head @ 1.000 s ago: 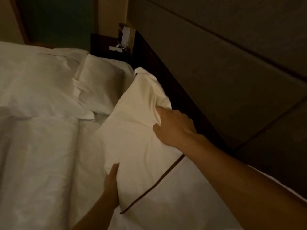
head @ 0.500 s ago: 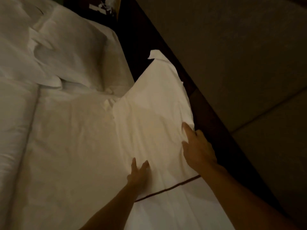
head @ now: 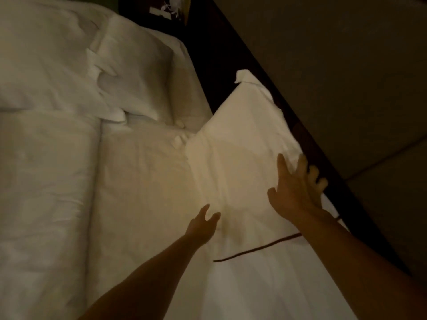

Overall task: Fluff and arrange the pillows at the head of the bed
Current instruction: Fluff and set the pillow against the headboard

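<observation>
Fluffing looked to be your step. The far pillow (head: 129,72) sat left. Your left hand (head: 203,225), open and empty, met the near pillow (head: 242,146), which lay flat. Your right hand (head: 298,188), spread and empty, hovered by the headboard (head: 335,77). Next you needed firm grips to plump it.

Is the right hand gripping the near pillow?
No, the right hand has its fingers spread straight at the edge of the near pillow, curled around nothing.
</observation>
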Demonstrator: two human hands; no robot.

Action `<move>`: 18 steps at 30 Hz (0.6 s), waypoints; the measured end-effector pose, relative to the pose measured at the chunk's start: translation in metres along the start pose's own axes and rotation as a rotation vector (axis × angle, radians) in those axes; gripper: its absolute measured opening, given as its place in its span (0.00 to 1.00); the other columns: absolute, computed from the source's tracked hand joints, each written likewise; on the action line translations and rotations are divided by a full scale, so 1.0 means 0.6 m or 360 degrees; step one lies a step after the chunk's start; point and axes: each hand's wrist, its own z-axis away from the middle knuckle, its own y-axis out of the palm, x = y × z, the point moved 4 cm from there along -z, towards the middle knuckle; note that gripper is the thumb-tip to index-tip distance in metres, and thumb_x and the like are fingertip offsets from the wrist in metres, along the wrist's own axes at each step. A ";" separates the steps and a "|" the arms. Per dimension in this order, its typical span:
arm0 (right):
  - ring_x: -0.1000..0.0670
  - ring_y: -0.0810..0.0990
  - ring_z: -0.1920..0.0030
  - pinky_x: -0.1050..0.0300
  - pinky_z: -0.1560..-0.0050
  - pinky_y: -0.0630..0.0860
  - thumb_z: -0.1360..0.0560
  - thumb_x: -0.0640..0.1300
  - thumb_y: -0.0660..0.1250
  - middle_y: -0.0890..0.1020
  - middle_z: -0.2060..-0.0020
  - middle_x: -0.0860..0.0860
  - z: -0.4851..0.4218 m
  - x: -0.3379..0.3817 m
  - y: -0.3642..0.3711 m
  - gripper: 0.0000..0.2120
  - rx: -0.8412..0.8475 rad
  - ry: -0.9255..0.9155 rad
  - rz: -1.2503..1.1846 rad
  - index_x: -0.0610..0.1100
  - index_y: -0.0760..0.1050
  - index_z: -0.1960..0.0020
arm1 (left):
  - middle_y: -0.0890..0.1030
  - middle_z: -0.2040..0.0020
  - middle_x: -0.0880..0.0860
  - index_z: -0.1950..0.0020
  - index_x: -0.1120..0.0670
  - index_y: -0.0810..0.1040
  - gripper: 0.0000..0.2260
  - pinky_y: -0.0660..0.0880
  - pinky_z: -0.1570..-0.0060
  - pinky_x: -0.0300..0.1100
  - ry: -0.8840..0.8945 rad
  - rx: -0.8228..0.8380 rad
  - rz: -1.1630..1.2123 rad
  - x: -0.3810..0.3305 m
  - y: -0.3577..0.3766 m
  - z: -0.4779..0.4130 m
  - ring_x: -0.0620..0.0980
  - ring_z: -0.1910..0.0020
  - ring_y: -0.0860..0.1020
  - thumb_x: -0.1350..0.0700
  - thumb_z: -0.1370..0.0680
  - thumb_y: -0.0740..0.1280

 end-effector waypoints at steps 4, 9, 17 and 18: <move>0.38 0.56 0.28 0.39 0.31 0.59 0.24 0.54 0.62 0.52 0.23 0.42 0.057 0.156 -0.006 0.37 0.0100 -0.0442 -0.0201 0.53 0.47 0.21 | 0.69 0.31 0.58 0.26 0.46 0.59 0.28 0.71 0.40 0.56 0.0120 -0.0312 -0.0969 0.027 -0.199 0.062 0.61 0.36 0.71 0.37 0.23 0.58; 0.41 0.64 0.29 0.47 0.35 0.66 0.23 0.53 0.60 0.58 0.24 0.45 0.191 0.459 -0.004 0.34 0.0389 -0.0841 -0.0605 0.52 0.48 0.21 | 0.68 0.33 0.57 0.27 0.46 0.59 0.28 0.73 0.45 0.56 0.0086 -0.0655 -0.1489 0.108 -0.514 0.193 0.61 0.39 0.71 0.36 0.24 0.57; 0.42 0.71 0.36 0.45 0.41 0.74 0.23 0.55 0.58 0.63 0.28 0.45 0.445 0.886 -0.055 0.33 0.0552 -0.1234 -0.0945 0.54 0.47 0.22 | 0.70 0.33 0.57 0.28 0.45 0.62 0.29 0.73 0.49 0.55 -0.0570 -0.1194 -0.1526 0.374 -0.979 0.452 0.62 0.40 0.71 0.34 0.25 0.56; 0.41 0.71 0.36 0.45 0.41 0.74 0.23 0.55 0.58 0.62 0.27 0.45 0.467 0.923 -0.063 0.34 0.0554 -0.1231 -0.0972 0.55 0.45 0.22 | 0.69 0.33 0.57 0.28 0.45 0.61 0.29 0.74 0.49 0.56 -0.0608 -0.1203 -0.1492 0.408 -1.009 0.476 0.62 0.40 0.71 0.33 0.25 0.56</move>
